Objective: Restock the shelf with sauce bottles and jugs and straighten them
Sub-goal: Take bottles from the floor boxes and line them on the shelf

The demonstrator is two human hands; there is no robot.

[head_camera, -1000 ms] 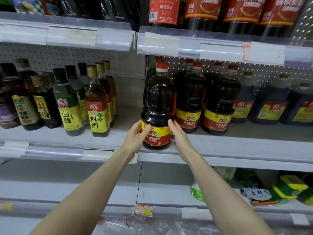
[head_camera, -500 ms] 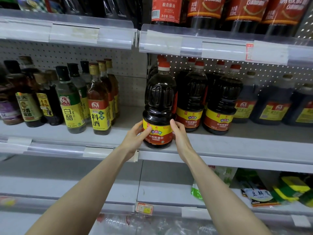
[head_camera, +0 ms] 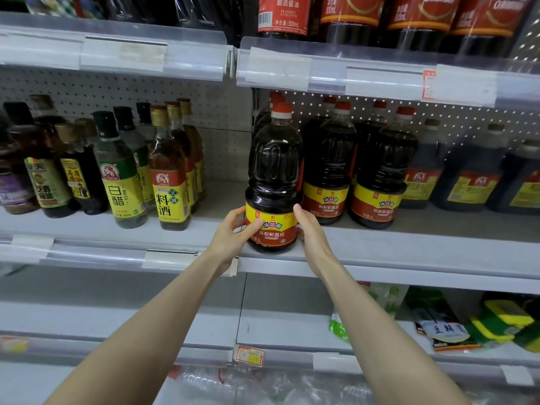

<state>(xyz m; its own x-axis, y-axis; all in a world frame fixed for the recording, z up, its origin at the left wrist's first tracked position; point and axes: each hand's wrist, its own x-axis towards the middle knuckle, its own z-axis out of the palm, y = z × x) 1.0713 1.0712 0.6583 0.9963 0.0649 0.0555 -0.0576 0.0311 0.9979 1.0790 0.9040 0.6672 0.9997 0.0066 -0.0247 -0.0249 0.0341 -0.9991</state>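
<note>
A tall dark soy sauce jug (head_camera: pixel 274 171) with a red cap and a yellow-and-red label stands upright at the front edge of the middle shelf (head_camera: pixel 409 252). My left hand (head_camera: pixel 233 232) holds its lower left side, thumb across the label. My right hand (head_camera: pixel 311 232) holds its lower right side, fingers wrapped behind. Two matching jugs (head_camera: pixel 330 168) (head_camera: pixel 382 173) stand to its right, set a little further back, with more behind them.
Slim vinegar and cooking wine bottles (head_camera: pixel 166 171) fill the left shelf section. Darker jugs (head_camera: pixel 467 176) line the far right. The upper shelf (head_camera: pixel 380 74) carries red-labelled bottles. Packaged goods (head_camera: pixel 447 328) lie on the lower shelf at right.
The jug has turned slightly between my hands, so its label faces the front more squarely. Both hands stay on its base.
</note>
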